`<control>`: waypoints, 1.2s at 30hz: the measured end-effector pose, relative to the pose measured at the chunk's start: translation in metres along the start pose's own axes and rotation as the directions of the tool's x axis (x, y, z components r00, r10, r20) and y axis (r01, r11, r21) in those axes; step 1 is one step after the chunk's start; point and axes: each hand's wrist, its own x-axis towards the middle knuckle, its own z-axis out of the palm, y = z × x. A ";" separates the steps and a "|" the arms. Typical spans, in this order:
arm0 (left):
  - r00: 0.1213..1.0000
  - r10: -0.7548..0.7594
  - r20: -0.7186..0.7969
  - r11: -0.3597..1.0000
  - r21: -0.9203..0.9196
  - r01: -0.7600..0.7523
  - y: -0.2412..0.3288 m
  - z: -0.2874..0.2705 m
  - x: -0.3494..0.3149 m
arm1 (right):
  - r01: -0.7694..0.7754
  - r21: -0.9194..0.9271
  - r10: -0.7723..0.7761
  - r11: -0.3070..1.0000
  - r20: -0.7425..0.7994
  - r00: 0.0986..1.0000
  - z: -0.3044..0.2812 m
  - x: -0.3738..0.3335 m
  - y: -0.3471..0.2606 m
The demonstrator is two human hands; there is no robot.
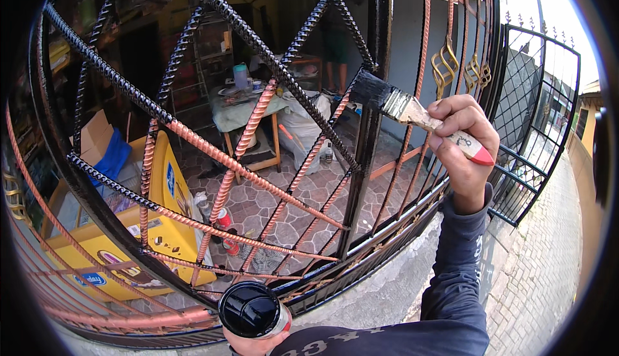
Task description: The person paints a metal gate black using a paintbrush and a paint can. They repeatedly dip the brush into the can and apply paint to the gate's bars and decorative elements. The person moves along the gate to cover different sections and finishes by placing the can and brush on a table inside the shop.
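Observation:
In my right hand (465, 138) is a paintbrush (394, 105), pinched by its pale, red-tipped handle. Its wide bristles are coated black. They overlap a black upright post (362, 182) of the metal grille, where a twisted diagonal bar meets it; I cannot tell if they touch. Down at the lower edge, my left hand (259, 344) is wrapped round a small can of black paint (250, 309), its open top facing up. The upper twisted bars (225, 11) are glossy black. Lower ones (213, 153) are still coppery brown, with black at some ends.
Behind the grille stand a yellow chest (171, 195), a cloth-covered table (248, 112) with containers, and red cans (225, 217) on the tiled floor. A person's legs (336, 76) show further in. At right, a black gate (538, 117) borders a paved lane (525, 279).

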 end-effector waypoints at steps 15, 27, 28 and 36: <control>0.988 0.057 -0.145 0.998 0.037 -0.052 -0.004 0.009 -0.004 | -0.067 0.090 0.078 0.994 -0.124 0.989 0.000 -0.004 0.017; 0.964 0.196 -0.181 0.978 0.103 -0.180 0.007 0.010 -0.001 | -0.020 0.068 0.028 0.997 -0.114 0.993 0.004 0.000 0.016; 0.966 0.179 -0.185 0.982 0.094 -0.163 0.006 0.011 -0.002 | -0.044 -0.011 0.043 0.999 -0.064 0.997 0.005 0.001 0.014; 0.978 0.125 -0.165 0.992 0.041 -0.120 -0.002 0.004 -0.006 | 0.004 -0.031 -0.005 1.000 -0.022 1.000 0.009 -0.002 0.003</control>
